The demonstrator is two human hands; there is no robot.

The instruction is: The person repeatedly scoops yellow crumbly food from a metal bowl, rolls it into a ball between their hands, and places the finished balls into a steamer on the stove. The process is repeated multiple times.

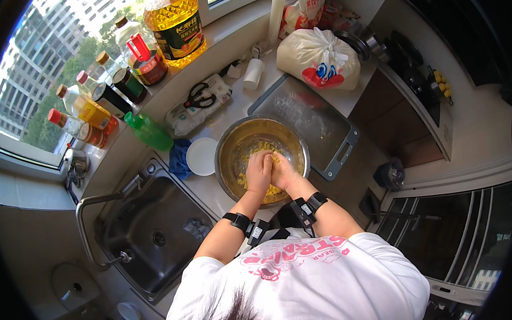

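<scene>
A wide stainless steel bowl (pixel 219 155) stands on the counter before me, with crumbly yellow dough (pixel 271 190) scattered over its inside. Both my hands are over the bowl, pressed together around some of the yellow crumbs. My left hand (pixel 259 170) lies with its fingers curled against the other palm. My right hand (pixel 283 170) is cupped, and yellow crumbs show at its fingertips. How much lies between the palms is hidden. Right behind the bowl is a grey-edged cutting board (pixel 308 122) dusted with white powder. A white plate (pixel 202 156) sits left of the bowl.
At left is a steel sink (pixel 156 239) with a curved faucet (pixel 82 225). A green bottle (pixel 149 131), a blue cloth (pixel 179 157) and black-handled scissors (pixel 199 96) on a wipes pack (pixel 199 108) lie behind it. Bottles line the windowsill, including cooking oil (pixel 175 29). A tied plastic bag (pixel 315 57) stands behind the board.
</scene>
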